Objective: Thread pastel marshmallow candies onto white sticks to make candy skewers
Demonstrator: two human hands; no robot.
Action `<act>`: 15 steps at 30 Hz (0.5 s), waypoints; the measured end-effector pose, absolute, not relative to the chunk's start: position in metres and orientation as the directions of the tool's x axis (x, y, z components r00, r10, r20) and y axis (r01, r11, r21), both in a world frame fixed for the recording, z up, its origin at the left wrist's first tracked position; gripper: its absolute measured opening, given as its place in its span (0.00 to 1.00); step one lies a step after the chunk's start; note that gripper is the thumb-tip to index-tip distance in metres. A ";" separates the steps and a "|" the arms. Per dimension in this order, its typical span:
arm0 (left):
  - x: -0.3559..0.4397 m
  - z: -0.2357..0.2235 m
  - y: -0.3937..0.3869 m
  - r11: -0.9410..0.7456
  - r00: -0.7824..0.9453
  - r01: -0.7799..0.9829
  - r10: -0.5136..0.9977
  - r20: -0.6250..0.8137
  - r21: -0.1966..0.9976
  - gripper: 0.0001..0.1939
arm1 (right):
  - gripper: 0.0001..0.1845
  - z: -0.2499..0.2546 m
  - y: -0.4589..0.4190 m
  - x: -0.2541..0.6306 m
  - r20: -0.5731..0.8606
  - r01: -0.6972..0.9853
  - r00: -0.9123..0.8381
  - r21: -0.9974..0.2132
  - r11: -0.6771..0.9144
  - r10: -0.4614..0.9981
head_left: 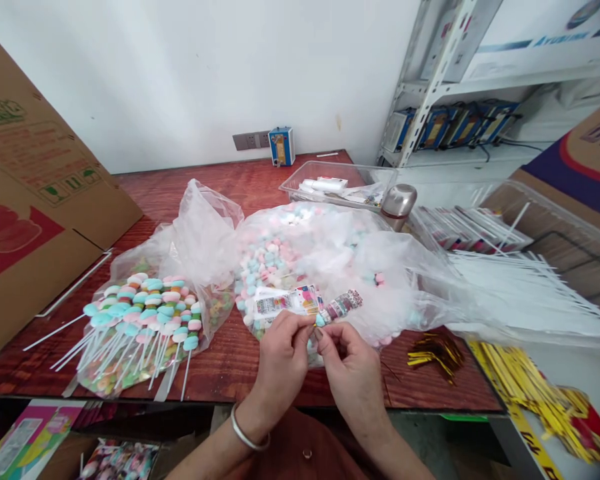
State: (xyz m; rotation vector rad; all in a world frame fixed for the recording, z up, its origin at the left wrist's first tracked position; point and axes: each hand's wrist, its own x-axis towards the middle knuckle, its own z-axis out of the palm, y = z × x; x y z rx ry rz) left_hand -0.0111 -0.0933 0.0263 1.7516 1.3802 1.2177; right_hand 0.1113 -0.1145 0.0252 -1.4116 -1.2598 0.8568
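A marshmallow candy skewer in a printed clear wrapper (341,305) points up and right from between my hands. My left hand (286,347) is closed, with thumb and fingertips pinching the wrapper's near end. Closed as well, my right hand (347,353) pinches the same end, fingertips nearly touching the left ones. A bit of gold tie shows there, mostly hidden by the fingers. Just beyond lie flat printed wrappers (280,302) on a big clear bag of pastel marshmallows (267,263). Gold twist ties (437,355) rest on the table right of my right hand.
Left, unwrapped marshmallow skewers (150,310) lie on a bag of gummies (115,373) beside a cardboard box (45,180). Behind are a clear tray (300,175) and steel flask (399,203). Right are white sticks (520,283) and more gold ties (535,387).
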 end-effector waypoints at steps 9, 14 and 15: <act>0.012 0.032 -0.085 0.355 0.113 -0.573 0.927 -0.358 0.739 0.18 | 0.12 0.023 -0.098 0.104 0.093 0.112 0.207 -0.991 0.071 0.974; 0.002 0.025 -0.084 0.105 0.037 -0.247 0.994 -0.099 0.963 0.12 | 0.13 0.022 -0.092 0.114 0.274 0.475 0.129 -0.861 0.183 0.953; -0.002 0.024 -0.084 -0.032 0.020 -0.081 0.999 0.034 0.996 0.10 | 0.14 0.022 -0.092 0.116 0.322 0.528 0.121 -0.822 0.214 0.939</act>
